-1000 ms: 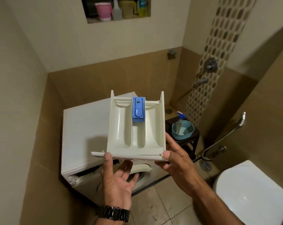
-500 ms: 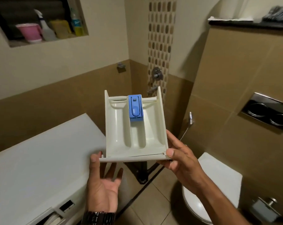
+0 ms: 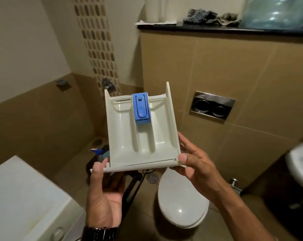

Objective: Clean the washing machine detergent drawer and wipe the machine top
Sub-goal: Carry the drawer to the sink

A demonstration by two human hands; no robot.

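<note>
The cream detergent drawer (image 3: pixel 126 136) is out of the machine and held level in mid-air, its front panel towards me. A blue siphon cap (image 3: pixel 141 108) sits in its middle compartment. My left hand (image 3: pixel 103 193) supports the drawer's front left corner from below, thumb on the panel. My right hand (image 3: pixel 197 167) grips the front right corner, thumb on the edge and fingers under it. The white washing machine top (image 3: pixel 23 193) lies at the lower left, apart from the drawer.
A closed white toilet (image 3: pixel 180 202) stands on the floor under the drawer, with a flush plate (image 3: pixel 212 106) on the tiled wall behind. A basin (image 3: pixel 300 164) is at the right edge. Cloths (image 3: pixel 199 15) lie on a black ledge above.
My view has swung to the right: the washing machine slid to the lower left and the toilet wall, ledge and basin came into view. Both hands keep hold of the drawer.
</note>
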